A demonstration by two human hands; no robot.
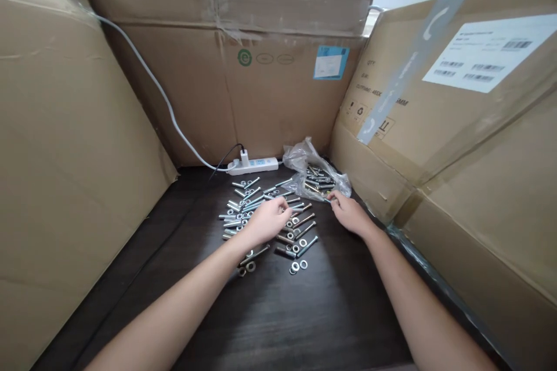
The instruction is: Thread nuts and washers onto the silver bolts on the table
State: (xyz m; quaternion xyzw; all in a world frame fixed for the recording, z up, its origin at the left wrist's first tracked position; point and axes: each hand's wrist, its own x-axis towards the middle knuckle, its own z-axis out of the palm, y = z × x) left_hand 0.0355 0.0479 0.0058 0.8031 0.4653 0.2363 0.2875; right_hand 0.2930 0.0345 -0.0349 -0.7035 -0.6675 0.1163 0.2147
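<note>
My left hand (268, 220) hovers over rows of bolts and washers, its fingers curled together in a pinch. Whatever lies between those fingertips is too small to make out. At the near edge of a clear plastic bag (298, 153), my right hand (348, 213) has its thumb and forefinger closed; I cannot tell what they grip. Loose bolts (317, 174) fill the bag's open mouth. Beside my left hand lie a silver bolt (307, 247), a dark sleeve (285, 252) and several flat washers (303, 265). My left hand hides part of the rows.
A white power strip (256, 167) with a plug and cable sits at the back of the dark table (261, 319). Large cardboard boxes wall the left (56, 127), back (183, 87) and right (470, 162). A thin black cord crosses the table on the left.
</note>
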